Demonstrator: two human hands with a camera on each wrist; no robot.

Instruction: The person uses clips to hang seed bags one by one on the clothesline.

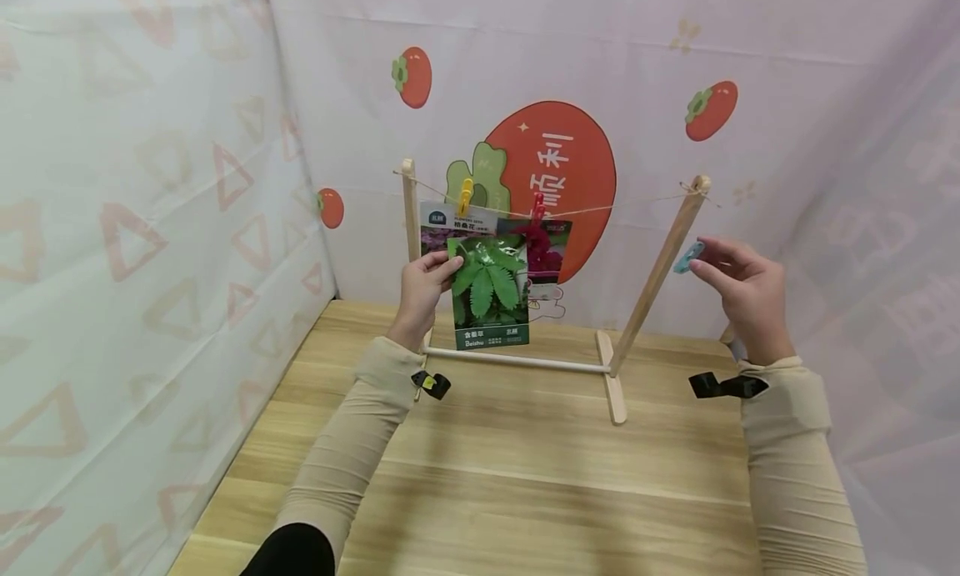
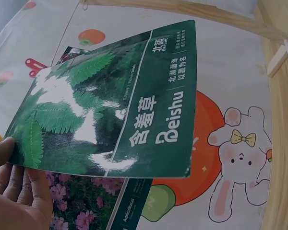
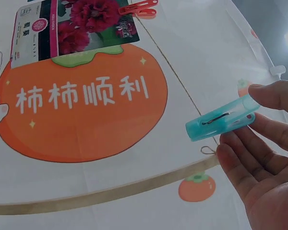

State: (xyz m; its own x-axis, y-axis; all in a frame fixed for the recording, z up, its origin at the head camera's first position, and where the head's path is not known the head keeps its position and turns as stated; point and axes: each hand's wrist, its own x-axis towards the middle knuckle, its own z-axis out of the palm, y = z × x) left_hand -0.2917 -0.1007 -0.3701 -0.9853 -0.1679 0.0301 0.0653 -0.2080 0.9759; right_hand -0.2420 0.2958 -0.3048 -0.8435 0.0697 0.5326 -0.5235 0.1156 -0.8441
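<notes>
My left hand point(image 1: 424, 297) pinches a green seed packet point(image 1: 491, 297) with a fern-like leaf by its left edge, in front of the string. My right hand point(image 1: 750, 293), out past the right post, holds a teal clothespin point(image 3: 223, 118) between thumb and fingers. A string point(image 1: 600, 208) runs between the posts of a wooden rack. On it a yellow clothespin point(image 1: 466, 197) clips a packet with pink flowers point(image 2: 77, 201), partly hidden behind the green one. Further right, a red clothespin point(image 1: 537, 210) clips a packet with dark red flowers point(image 3: 89, 24).
The rack's right post point(image 1: 660, 272) leans outward between my hands, on a wooden foot point(image 1: 611, 384). A white bar point(image 1: 555, 363) joins the feet low down. The wooden table point(image 1: 540, 476) meets a printed cloth wall point(image 1: 337, 84) behind and at the sides.
</notes>
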